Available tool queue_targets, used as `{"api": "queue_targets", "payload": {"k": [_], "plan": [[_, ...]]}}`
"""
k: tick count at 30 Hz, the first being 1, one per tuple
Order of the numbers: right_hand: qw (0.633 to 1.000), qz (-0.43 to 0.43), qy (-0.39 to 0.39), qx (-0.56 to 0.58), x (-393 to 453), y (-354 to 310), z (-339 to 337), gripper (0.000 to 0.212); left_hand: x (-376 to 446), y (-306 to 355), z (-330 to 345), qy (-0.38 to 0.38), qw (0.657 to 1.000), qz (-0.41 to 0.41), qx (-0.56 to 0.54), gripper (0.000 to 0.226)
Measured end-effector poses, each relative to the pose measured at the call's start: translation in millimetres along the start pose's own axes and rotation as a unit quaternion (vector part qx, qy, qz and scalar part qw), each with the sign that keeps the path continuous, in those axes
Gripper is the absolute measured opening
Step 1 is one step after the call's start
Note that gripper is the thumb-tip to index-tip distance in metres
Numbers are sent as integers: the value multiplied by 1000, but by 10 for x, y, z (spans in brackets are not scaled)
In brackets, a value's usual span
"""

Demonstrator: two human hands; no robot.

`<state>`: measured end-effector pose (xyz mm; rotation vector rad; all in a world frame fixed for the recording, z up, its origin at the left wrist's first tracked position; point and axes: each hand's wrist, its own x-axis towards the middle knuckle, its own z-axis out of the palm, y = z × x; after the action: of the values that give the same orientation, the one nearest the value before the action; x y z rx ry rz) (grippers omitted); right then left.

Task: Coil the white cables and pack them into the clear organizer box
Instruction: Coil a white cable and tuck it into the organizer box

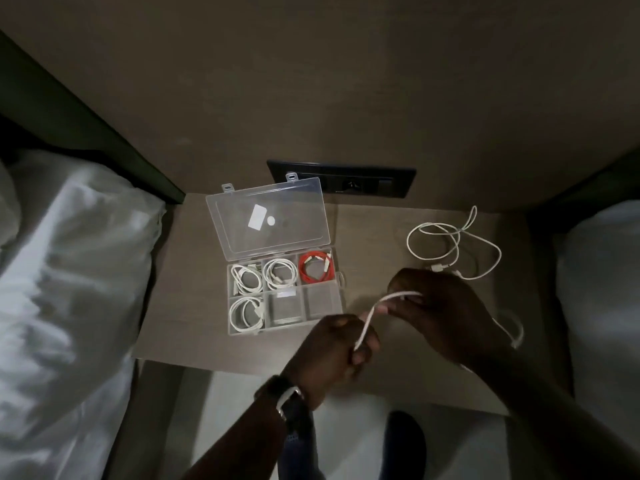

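Observation:
The clear organizer box (341, 289) lies open on the nightstand, its lid (270, 216) tipped back. Three compartments each hold a coiled white cable (280, 274); the top right one holds a red cable (317, 268). Two front compartments hold no cable. A white cable (372, 311) stretches between my hands just right of the box. My left hand (329, 355) grips its lower end, and my right hand (440, 313) pinches the upper part. The cable's tail (512, 327) trails out to the right of my right hand. A loose white cable (453, 247) lies tangled behind my right hand.
The brown nightstand (194, 306) stands between two beds with white bedding (69, 289) on the left and more white bedding (599, 289) on the right. A black socket panel (346, 180) sits in the wall behind the box. My left wrist wears a watch (287, 400).

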<state>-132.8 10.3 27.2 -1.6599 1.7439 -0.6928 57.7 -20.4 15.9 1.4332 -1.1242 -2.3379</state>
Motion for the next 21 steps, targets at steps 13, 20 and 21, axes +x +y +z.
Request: {"api": "queue_targets", "payload": {"k": [13,20,21], "plan": [[974,-84,-207,-30,-375,-218,669,47,1,142,-375,182,945,196,-187,28],[994,-55,-90,23,132,-82,310,27,-197,-229,-75,27,971,-51,-230,43],[993,-36,-84,70,130,-87,381,28,-214,-172,-77,-7,952,-52,-302,41]]}}
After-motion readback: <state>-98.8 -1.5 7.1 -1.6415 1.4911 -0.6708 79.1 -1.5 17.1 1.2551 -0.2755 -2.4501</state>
